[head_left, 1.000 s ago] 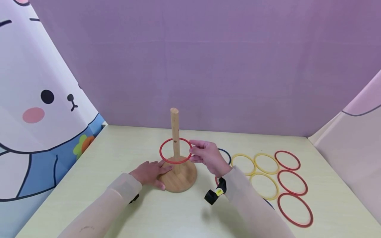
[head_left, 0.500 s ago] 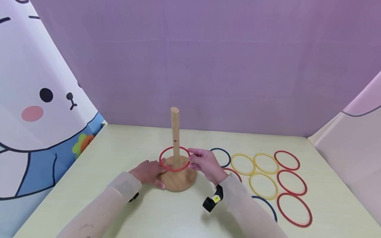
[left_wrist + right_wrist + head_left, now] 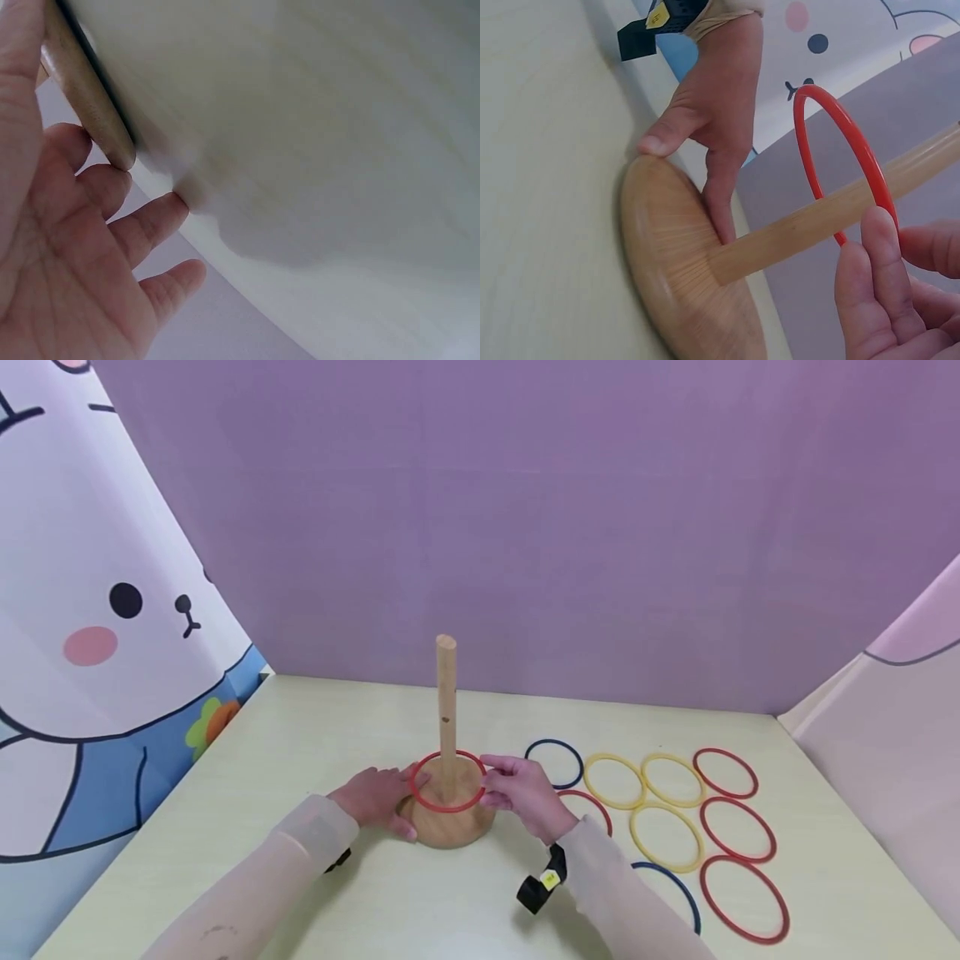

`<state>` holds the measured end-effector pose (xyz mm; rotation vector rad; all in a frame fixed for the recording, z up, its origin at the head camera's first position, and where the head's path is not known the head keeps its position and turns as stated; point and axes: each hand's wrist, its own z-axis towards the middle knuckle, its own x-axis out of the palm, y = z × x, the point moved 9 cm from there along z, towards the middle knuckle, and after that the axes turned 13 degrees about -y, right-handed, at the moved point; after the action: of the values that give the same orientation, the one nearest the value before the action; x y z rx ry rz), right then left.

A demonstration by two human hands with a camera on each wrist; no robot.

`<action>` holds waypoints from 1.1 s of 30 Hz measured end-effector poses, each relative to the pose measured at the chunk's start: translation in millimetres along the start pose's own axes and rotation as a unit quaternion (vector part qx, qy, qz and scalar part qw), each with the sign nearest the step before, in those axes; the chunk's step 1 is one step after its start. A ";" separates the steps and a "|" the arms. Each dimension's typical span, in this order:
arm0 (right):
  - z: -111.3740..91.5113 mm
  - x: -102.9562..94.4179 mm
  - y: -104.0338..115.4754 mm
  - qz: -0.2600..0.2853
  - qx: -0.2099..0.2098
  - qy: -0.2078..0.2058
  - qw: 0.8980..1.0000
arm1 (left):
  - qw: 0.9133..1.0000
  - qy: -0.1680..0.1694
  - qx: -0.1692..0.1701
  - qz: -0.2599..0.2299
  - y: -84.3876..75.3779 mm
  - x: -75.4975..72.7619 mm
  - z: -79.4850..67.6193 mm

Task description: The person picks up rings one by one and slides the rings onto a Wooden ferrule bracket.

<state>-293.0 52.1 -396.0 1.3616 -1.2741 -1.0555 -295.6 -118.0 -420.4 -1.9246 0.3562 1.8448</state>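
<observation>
Around the upright wooden post (image 3: 447, 718), a red ring (image 3: 447, 811) hangs above the round wooden base (image 3: 450, 833), tilted in the right wrist view. My right hand (image 3: 525, 793) pinches the ring's right side between thumb and fingertips (image 3: 881, 229). At the left of the base lies my left hand (image 3: 375, 797), fingers spread. Its thumb (image 3: 660, 142) presses the near rim and its index finger reaches over the top towards the post. In the left wrist view, other fingertips (image 3: 112, 180) touch the edge of the base and the table.
Right of the post, several rings lie flat on the pale table (image 3: 337, 910): blue rings (image 3: 553, 742) (image 3: 686, 889), yellow rings (image 3: 615, 757) and red rings (image 3: 738, 802). A purple backdrop (image 3: 525, 568) stands behind the table, and a cartoon-printed cloth (image 3: 75, 568) hangs at the left.
My right hand has lowered the red ring down the post, from about mid-post to close over the base. My left hand stays on the base.
</observation>
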 end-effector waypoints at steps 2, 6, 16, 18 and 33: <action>-0.2 -0.6 -2.1 -0.001 0.001 0.001 1.000 | 1.000 0.005 -0.007 -0.002 1.7 2.0 0.4; 0.3 -1.4 -5.6 -0.007 0.002 0.004 1.000 | 1.000 0.010 -0.019 -0.010 3.9 3.8 -0.2; 3.0 -4.5 -11.8 -0.034 0.002 0.003 0.999 | 1.000 0.005 -0.017 -0.003 3.5 2.3 -0.5; 3.9 -4.5 -14.0 -0.036 0.002 0.004 0.999 | 1.000 0.007 -0.017 0.001 3.6 2.6 -0.8; 7.6 -4.0 -21.6 -0.064 -0.001 0.012 0.998 | 1.000 0.014 -0.025 0.004 2.0 2.3 -1.1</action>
<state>-297.2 55.3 -418.7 1.4660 -1.1820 -1.1235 -295.4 -120.0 -423.0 -1.9861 0.3298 1.8489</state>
